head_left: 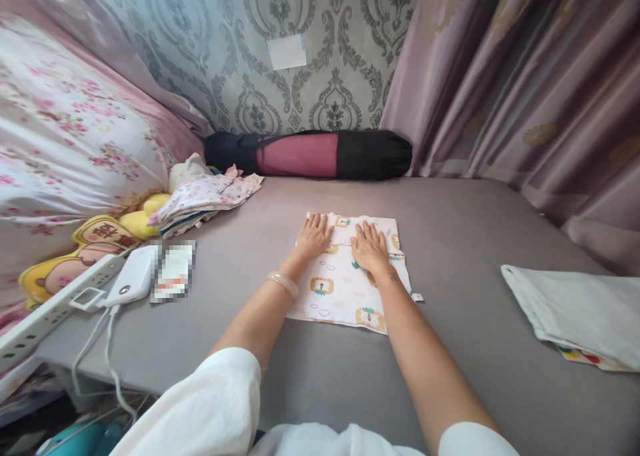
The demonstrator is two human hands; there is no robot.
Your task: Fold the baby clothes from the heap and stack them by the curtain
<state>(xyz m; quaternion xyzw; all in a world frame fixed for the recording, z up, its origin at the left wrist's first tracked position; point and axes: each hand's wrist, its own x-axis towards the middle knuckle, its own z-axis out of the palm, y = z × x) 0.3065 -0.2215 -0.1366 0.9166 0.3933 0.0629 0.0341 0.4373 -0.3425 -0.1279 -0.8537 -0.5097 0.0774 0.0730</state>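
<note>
A white printed cloth garment (pixel 345 293) with tan and teal motifs lies on the grey bed surface (pixel 460 309) in front of me. Its far part is folded over toward me, and a small white tag shows at the right edge. My left hand (pixel 315 235) rests flat on the far left part of the fold, fingers stretched out. On the right side, my right hand (pixel 370 246) also presses flat on the cloth, its fingers spread. Neither hand grips anything. A pale bangle circles my left wrist.
Folded clothes (pixel 210 193) are stacked at the back left, near a yellow plush toy (pixel 100 243). A power strip (pixel 60 303), a white power bank (pixel 135 276) and a cable lie left. Behind is a black and pink rolled bag (pixel 305 155); a pale folded cloth (pixel 580 309) lies right.
</note>
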